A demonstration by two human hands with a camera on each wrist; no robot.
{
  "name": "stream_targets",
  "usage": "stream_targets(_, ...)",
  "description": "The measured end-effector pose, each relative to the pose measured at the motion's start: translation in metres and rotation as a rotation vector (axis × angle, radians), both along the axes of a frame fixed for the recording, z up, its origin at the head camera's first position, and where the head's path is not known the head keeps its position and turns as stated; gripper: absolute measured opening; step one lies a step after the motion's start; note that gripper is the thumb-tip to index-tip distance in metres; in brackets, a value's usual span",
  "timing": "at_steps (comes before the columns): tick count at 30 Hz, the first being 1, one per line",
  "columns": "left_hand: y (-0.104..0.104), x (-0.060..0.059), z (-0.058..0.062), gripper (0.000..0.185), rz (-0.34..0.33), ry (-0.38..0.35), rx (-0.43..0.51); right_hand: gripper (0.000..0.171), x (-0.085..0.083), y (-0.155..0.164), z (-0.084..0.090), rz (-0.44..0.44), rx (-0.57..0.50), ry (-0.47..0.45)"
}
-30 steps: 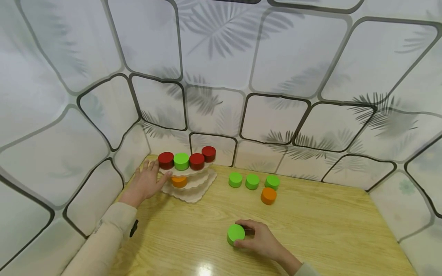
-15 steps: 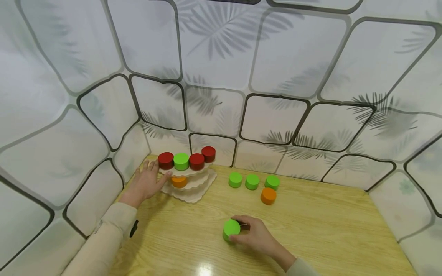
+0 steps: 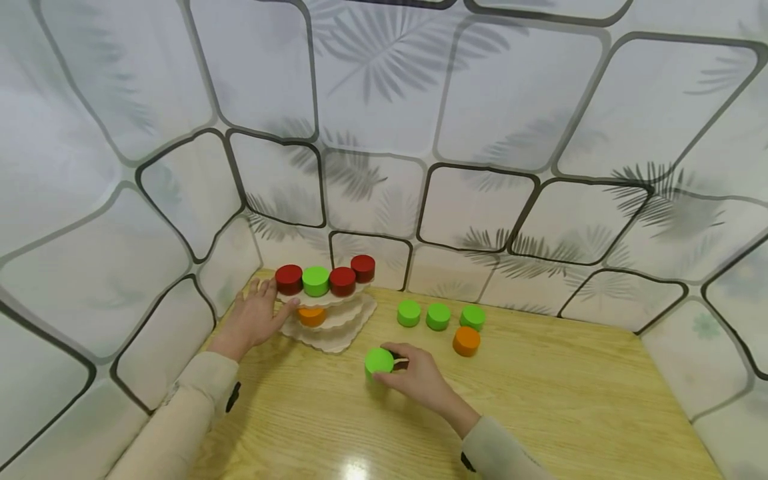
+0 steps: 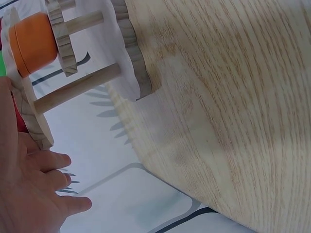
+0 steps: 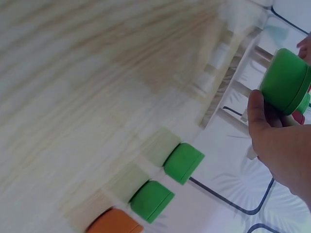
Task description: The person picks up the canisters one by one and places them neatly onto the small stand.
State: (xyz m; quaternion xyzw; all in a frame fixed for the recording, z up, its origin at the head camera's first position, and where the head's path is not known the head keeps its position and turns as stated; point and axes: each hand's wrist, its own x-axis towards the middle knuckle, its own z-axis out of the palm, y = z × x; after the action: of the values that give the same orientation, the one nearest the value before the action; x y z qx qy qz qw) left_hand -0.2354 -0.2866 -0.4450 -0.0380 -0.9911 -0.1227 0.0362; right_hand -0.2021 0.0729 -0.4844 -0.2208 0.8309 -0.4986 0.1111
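Right hand point(image 3: 417, 380) grips a lower-centre green tub point(image 3: 379, 362), relaxed left hand point(image 3: 255, 319) touches the stand point(image 3: 335, 340): likely carrying, which next needs level lifting.

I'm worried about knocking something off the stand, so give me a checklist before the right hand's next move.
1. Grip: ok. The right hand pinches the green tub between thumb and fingers.
2. Tub upright: ok, its flat top faces up in the head view.
3. Stand steadied: cannot tell. The left hand is at the top tier, but its pressure doesn't show.
4. Orange tub seated: ok, it sits on the middle tier.
5. Path to the stand: ok, no loose tub lies between.
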Motion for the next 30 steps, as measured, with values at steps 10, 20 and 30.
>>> stream_targets(10, 0.000, 0.001, -0.002, 0.092, 0.015, -0.009, -0.052, 0.054, -0.018, -0.033, 0.005, -0.046, -0.014, 0.017)
stream_targets(20, -0.001, 0.002, -0.004, 0.093, 0.023, -0.011, -0.045, 0.048, -0.033, -0.057, 0.011, -0.072, 0.006, 0.061)
stream_targets(30, -0.001, 0.002, -0.004, 0.093, 0.026, 0.002, -0.045, 0.053, -0.042, -0.072, 0.017, -0.089, 0.049, 0.054)
